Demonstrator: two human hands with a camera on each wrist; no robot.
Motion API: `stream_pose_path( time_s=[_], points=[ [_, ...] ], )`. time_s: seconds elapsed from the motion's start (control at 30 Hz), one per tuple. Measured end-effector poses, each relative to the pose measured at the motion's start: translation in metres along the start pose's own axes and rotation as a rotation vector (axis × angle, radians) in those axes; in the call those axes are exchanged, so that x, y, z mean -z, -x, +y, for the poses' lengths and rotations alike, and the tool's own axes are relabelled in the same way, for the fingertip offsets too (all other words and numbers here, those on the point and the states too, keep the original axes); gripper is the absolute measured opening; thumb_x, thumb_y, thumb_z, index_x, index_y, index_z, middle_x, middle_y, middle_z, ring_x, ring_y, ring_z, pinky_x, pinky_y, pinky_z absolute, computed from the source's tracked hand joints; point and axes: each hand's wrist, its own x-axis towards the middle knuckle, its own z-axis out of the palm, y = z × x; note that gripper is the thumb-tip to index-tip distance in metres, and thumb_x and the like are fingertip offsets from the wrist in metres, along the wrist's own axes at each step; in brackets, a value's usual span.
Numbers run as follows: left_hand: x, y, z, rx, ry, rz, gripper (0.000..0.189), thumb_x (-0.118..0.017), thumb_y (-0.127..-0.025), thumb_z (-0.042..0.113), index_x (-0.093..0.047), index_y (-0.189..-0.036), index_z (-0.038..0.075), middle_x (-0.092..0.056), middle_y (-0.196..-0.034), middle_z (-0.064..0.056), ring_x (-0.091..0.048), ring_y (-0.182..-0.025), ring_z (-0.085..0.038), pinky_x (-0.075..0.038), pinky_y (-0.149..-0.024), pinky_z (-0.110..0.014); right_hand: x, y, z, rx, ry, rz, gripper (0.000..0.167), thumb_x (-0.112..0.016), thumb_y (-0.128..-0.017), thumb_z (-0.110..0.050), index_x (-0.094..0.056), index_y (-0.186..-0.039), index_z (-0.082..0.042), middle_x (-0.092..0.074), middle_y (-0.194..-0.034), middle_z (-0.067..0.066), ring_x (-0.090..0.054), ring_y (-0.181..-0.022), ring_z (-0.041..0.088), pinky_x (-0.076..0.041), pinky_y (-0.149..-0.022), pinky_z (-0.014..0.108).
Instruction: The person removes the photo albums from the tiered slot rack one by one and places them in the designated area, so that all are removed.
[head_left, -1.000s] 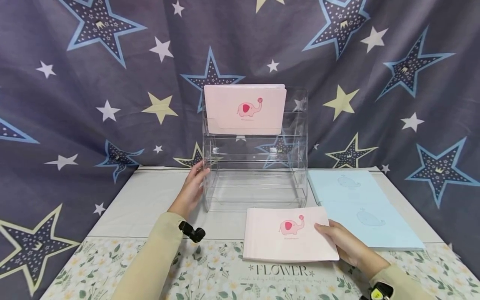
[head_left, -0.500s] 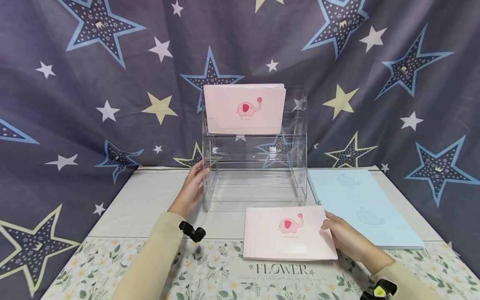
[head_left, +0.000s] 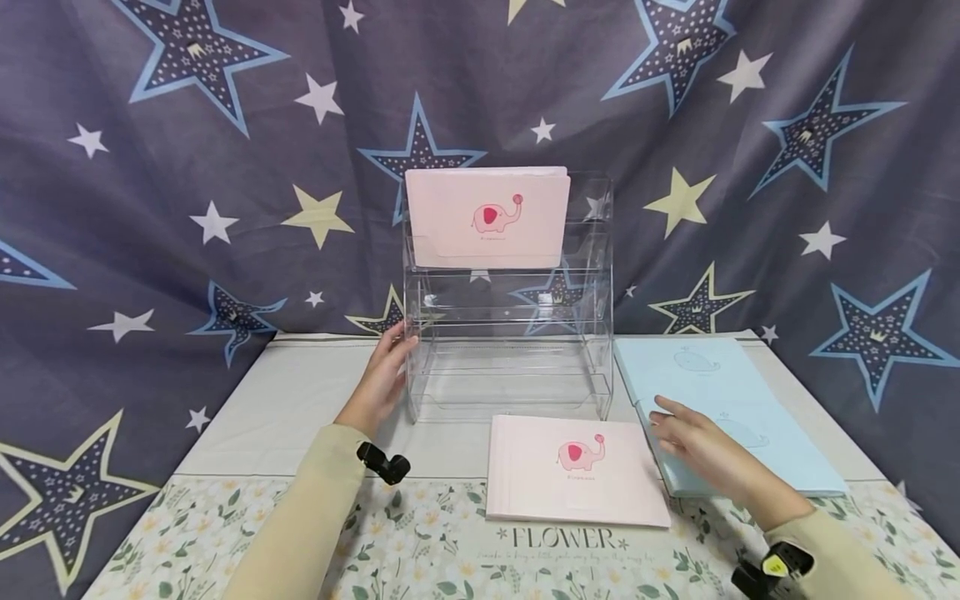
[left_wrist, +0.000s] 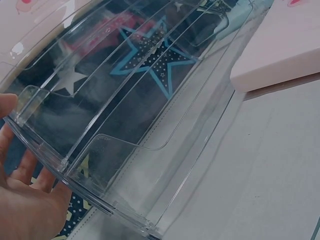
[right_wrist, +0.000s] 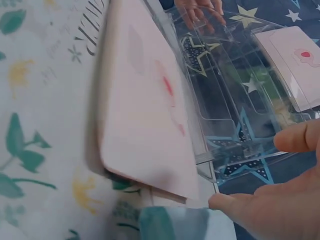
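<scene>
My left hand (head_left: 381,375) grips the left side panel of a clear stepped display rack (head_left: 517,406). In the left wrist view the thumb lies on the panel's front side, with the fingers (left_wrist: 44,179) behind its edge. Pink elephant-print booklets (head_left: 450,221) stand in the rack's top tier. On the table before the rack lies a stack of similar pink booklets (head_left: 528,471), slightly fanned at its left. My right hand (head_left: 705,446) hovers just off that stack's right edge, holding nothing; its thumb and fingers (right_wrist: 297,138) are spread apart in the right wrist view.
Light blue whale-print booklets (head_left: 675,387) lie in two overlapping piles at the right, partly under my right hand in the head view. A floral mat (head_left: 420,542) covers the table's front part. A star-patterned curtain (head_left: 247,192) hangs behind the rack.
My right hand has let go of the pink stack's right edge and moved slightly right, toward the blue booklets. The stack's lifted right side has settled. The left hand keeps its grip.
</scene>
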Motion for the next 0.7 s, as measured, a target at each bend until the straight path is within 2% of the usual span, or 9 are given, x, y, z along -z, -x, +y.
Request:
stream_pose_path(
  time_s=[0.07,0.13,0.23,0.3,0.37,0.57,0.7],
  points=[
    [0.000,0.000,0.000,-0.003,0.001,-0.003,0.061,-0.056,-0.103,0.024,-0.029,-0.158,0.022,-0.029,-0.159,-0.006,-0.022,-0.147,-0.024,-0.015,-0.120,-0.048,0.002,-0.001,-0.003,0.042,0.020,0.010,0.072,-0.043,-0.104,-0.014,0.002,-0.155,0.010,-0.007,-0.158,0.038,-0.014,-0.145,0.050,-0.026,-0.117,0.047],
    [0.000,0.000,0.000,-0.003,-0.001,-0.004,0.061,-0.056,-0.103,0.024,-0.029,-0.158,0.022,-0.029,-0.159,-0.006,-0.022,-0.147,-0.024,-0.014,-0.120,-0.048,0.003,-0.002,-0.007,0.101,0.023,0.022,0.068,-0.042,-0.105,-0.013,-0.002,-0.155,0.010,-0.013,-0.157,0.037,-0.026,-0.144,0.044,-0.034,-0.114,0.038],
    [0.001,0.000,0.000,-0.007,0.006,-0.003,0.060,-0.056,-0.103,0.024,-0.030,-0.157,0.022,-0.030,-0.159,-0.006,-0.022,-0.147,-0.024,-0.014,-0.120,-0.048,0.004,-0.008,-0.013,0.197,0.010,0.042,0.061,-0.040,-0.108,-0.013,-0.010,-0.156,0.009,-0.024,-0.153,0.036,-0.048,-0.134,0.023,-0.043,-0.104,0.023],
    [0.001,0.000,0.000,-0.007,0.009,-0.001,0.059,-0.056,-0.103,0.024,-0.031,-0.157,0.022,-0.030,-0.158,-0.005,-0.023,-0.147,-0.024,-0.013,-0.120,-0.048,0.003,-0.013,-0.018,0.266,0.011,0.051,0.057,-0.038,-0.109,-0.013,-0.014,-0.155,0.009,-0.031,-0.149,0.036,-0.055,-0.124,0.010,-0.046,-0.100,0.020],
    [0.001,-0.001,0.000,-0.009,0.012,0.000,0.059,-0.056,-0.103,0.024,-0.031,-0.157,0.022,-0.030,-0.158,-0.005,-0.022,-0.147,-0.024,-0.013,-0.120,-0.048,0.002,-0.018,-0.024,0.330,0.026,0.066,0.054,-0.038,-0.109,-0.013,-0.019,-0.154,0.010,-0.036,-0.145,0.035,-0.057,-0.117,0.003,-0.047,-0.098,0.020],
    [0.002,-0.002,0.000,-0.007,0.010,-0.001,0.060,-0.056,-0.103,0.024,-0.030,-0.157,0.023,-0.029,-0.159,-0.005,-0.021,-0.147,-0.024,-0.013,-0.120,-0.047,-0.003,-0.036,-0.050,0.429,0.097,0.125,0.052,-0.047,-0.107,-0.012,-0.030,-0.152,0.007,-0.046,-0.140,0.031,-0.058,-0.116,0.004,-0.048,-0.096,0.019],
    [0.002,-0.003,-0.002,-0.008,0.026,-0.003,0.059,-0.056,-0.103,0.023,-0.031,-0.157,0.021,-0.030,-0.158,-0.005,-0.023,-0.146,-0.023,-0.014,-0.120,-0.047,-0.003,-0.050,-0.071,0.487,0.096,0.156,0.050,-0.049,-0.106,-0.009,-0.032,-0.150,0.008,-0.055,-0.134,0.016,-0.059,-0.115,0.007,-0.048,-0.096,0.019]
  ],
)
